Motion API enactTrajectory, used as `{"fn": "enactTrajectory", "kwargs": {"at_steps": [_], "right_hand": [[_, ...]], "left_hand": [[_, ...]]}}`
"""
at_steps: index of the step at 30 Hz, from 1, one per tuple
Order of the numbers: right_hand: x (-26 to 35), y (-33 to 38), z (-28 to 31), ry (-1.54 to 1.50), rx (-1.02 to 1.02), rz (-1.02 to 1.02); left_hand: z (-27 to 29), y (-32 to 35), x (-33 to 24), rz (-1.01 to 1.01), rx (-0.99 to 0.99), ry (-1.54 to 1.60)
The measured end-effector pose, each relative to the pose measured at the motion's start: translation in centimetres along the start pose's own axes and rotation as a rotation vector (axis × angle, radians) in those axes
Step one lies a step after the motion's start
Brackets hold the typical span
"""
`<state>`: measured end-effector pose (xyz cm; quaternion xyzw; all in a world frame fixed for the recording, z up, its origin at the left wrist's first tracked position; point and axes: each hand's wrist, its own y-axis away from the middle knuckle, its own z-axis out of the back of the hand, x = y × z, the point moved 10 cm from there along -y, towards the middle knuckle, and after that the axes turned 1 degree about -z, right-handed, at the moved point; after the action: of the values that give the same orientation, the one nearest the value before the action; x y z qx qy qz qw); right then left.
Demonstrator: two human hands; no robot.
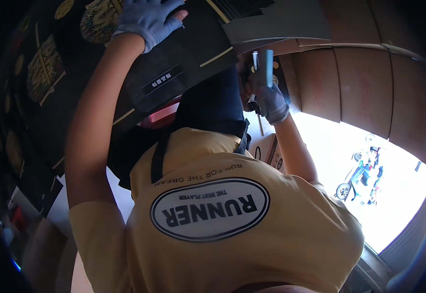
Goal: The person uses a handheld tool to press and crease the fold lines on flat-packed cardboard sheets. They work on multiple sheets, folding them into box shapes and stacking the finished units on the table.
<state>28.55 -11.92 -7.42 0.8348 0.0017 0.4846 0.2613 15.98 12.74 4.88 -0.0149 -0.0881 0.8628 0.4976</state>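
Observation:
My left hand (150, 23), in a grey-blue glove with the thumb tip bare, lies with its fingers stretched out on a black printed carton (188, 49) with gold patterns. The top edge of the picture cuts off part of that hand. To the right, my gloved right hand (274, 103) is closed around a hand tool (268, 68) that has a light-blue, bar-like part and a shiny metal piece. Its exact kind cannot be made out. The tool is held upright beside the carton's right edge. Dark clutter behind it is hard to make out.
Brown cardboard (364, 83) stands along the right side. Beyond it, a bright opening shows a parked motorbike (364, 176). More black-and-gold printed cartons (47, 73) fill the left. A red object (165, 113) shows below the carton, near my body.

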Motion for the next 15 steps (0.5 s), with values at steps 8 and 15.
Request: {"fn": "enactTrajectory", "kwargs": {"at_steps": [8,15], "right_hand": [[-0.6,0.0,-5.0,0.303,0.107,-0.038],[-0.9,-0.2,-8.1,0.448,0.065,-0.165]], "left_hand": [[1.0,0.5,-0.3,0.028,0.076,0.029],[0.1,0.4,0.1,0.027,0.067,0.035]]}}
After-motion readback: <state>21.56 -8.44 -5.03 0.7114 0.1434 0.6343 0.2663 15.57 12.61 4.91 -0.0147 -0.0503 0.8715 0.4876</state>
